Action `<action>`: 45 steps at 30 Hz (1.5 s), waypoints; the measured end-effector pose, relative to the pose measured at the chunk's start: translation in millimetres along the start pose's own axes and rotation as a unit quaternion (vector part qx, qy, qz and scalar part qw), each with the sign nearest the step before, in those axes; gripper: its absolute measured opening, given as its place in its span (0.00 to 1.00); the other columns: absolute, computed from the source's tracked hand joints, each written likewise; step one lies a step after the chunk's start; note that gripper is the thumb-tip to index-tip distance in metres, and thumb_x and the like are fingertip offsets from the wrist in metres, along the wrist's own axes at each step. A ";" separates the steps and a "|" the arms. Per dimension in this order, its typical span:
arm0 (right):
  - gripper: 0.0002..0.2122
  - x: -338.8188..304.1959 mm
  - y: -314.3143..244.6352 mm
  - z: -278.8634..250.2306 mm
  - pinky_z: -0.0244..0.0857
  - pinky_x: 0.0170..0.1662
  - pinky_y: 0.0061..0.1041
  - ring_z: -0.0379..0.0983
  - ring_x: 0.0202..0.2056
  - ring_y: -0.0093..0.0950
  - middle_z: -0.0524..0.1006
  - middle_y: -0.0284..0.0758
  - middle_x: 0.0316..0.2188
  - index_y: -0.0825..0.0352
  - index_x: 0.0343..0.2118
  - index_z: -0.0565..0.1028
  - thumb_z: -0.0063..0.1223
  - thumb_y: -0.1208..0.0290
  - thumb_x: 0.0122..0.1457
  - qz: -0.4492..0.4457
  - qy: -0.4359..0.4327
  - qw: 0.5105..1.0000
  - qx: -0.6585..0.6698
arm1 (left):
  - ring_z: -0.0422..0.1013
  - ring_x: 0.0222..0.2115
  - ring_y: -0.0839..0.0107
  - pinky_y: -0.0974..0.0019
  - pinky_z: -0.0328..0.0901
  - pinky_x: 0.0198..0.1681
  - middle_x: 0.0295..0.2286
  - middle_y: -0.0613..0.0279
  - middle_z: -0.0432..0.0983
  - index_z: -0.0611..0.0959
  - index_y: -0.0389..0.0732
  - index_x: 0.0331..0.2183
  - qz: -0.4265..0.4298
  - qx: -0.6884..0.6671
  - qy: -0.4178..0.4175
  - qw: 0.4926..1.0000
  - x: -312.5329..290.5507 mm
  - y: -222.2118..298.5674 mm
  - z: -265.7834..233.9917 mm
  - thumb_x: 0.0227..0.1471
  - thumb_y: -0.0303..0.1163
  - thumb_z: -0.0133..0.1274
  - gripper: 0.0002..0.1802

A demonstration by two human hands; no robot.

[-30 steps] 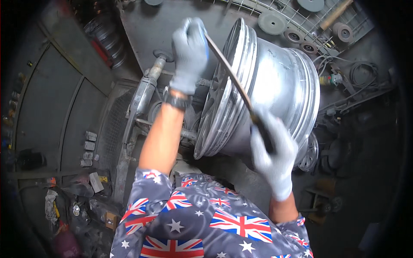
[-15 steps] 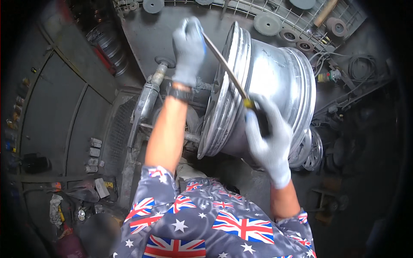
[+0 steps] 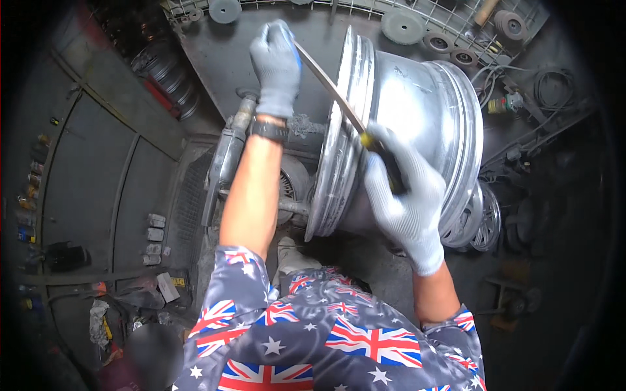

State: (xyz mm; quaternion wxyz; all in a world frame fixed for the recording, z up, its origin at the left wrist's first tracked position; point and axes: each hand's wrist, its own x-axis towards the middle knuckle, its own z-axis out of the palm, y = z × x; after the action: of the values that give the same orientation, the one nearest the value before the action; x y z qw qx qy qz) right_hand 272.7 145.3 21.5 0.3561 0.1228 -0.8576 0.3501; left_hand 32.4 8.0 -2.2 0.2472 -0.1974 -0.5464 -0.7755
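A large silver wheel rim lies on its side in front of me, its outer lip toward the left. Across that lip slants a long flat metal file with a yellow collar and a dark handle. My right hand, in a grey-white glove, is closed round the handle. At the far end, my left hand, gloved alike, pinches the tip of the blade. The blade appears to rest on the lip's edge, though its exact contact is hard to make out.
Grinding discs hang on a wire rack at the back. Left of the rim stands a metal machine arm. More wheels lie at the right, near a coiled cable. Several small cans stand at left.
Both hands and the file have shifted slightly away from me and to the left across the rim's lip. The grip is unchanged. My view has shifted a little too.
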 end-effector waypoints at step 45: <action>0.17 -2.1 2.5 -1.1 0.76 0.44 0.31 0.85 0.38 0.40 0.84 0.48 0.40 0.71 0.51 0.80 0.60 0.82 0.58 -0.012 -0.008 1.000 -0.009 | 0.61 0.22 0.82 0.71 0.58 0.24 0.22 0.74 0.64 0.74 0.45 0.27 0.033 -0.059 0.058 0.996 12.1 -19.4 -4.2 0.70 0.35 0.46 0.16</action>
State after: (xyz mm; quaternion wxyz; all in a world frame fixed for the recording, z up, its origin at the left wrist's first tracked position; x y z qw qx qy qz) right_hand 273.6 147.8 19.3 0.3547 0.1321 -0.8620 0.3371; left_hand 11.0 7.5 -11.1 0.2923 -0.1842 -0.4774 -0.8079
